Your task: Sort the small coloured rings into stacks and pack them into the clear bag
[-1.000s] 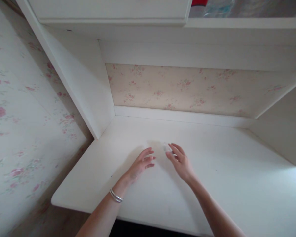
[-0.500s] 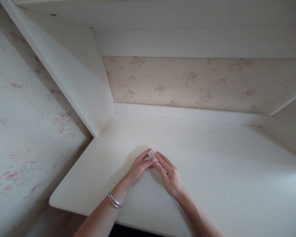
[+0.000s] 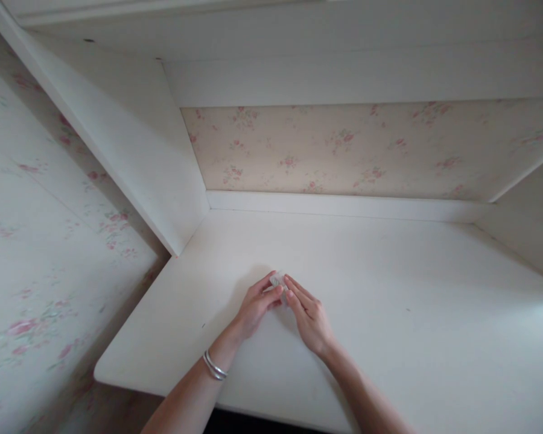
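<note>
Between my fingertips is a small, whitish, see-through piece (image 3: 277, 281) that looks like crinkled clear plastic; its exact kind is too small to make out. My left hand (image 3: 256, 304) pinches it from the left, thumb in front and fingers behind. From the other side, my right hand (image 3: 311, 316) closes on its right edge with thumb and fingers. Both hands are just above the white desk top (image 3: 366, 289), and the fingers cover part of the piece. A silver double bangle (image 3: 214, 366) circles my left wrist.
A white side panel (image 3: 131, 138) rises at the left of the desk, and a white shelf (image 3: 298, 54) spans overhead. Floral wallpaper (image 3: 298, 150) covers the back wall. The desk's rounded front corner (image 3: 97, 371) lies at lower left. A tiny dark mark (image 3: 203, 325) shows on the surface.
My right fingers have straightened and drawn closer together along the piece, which now shows less between the hands. The camera view has tilted slightly.
</note>
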Demonstrator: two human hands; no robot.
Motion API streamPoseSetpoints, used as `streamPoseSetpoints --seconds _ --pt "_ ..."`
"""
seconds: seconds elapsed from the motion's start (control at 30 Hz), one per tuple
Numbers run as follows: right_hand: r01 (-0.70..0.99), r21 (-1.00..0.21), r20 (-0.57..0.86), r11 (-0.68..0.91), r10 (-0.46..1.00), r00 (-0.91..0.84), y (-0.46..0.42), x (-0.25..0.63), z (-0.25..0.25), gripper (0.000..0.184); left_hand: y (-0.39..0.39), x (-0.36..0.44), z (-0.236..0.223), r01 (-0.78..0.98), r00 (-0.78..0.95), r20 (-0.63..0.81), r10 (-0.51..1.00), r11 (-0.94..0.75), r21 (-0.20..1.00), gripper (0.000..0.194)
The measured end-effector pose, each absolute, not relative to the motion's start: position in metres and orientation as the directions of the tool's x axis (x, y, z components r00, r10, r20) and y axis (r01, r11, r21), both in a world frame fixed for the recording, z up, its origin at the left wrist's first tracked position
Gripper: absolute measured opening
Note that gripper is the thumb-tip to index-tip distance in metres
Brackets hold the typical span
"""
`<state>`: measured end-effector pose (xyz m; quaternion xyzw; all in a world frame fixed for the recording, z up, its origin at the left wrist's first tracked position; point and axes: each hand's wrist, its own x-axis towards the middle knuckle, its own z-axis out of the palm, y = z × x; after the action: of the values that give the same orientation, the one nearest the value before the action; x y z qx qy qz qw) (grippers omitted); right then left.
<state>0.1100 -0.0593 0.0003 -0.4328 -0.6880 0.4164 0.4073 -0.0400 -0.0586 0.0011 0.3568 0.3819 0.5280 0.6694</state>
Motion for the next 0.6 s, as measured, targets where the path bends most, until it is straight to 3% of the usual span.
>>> streamPoseSetpoints --seconds 0.3,0.47,0.6 --pt "0.223 -0.941 0.191 0.254 0.944 -0.271 -0.06 0.11 -0.004 0.044 -0.06 -0.039 0.003 -0.405 0.153 -0.127 0.98 0.18 0.897 0.042" --pt "0.161 -0.984 0.059 0.075 0.993 -0.101 -0.051 0.121 -0.011 0.05 -0.058 -0.043 0.002 -0.426 0.181 -0.151 0.972 0.215 0.879 0.034" --pt "0.008 -0.999 0.038 0.038 0.999 0.024 -0.042 0.127 -0.016 0.052 -0.057 -0.047 -0.003 -0.445 0.144 -0.195 0.97 0.239 0.863 0.035"
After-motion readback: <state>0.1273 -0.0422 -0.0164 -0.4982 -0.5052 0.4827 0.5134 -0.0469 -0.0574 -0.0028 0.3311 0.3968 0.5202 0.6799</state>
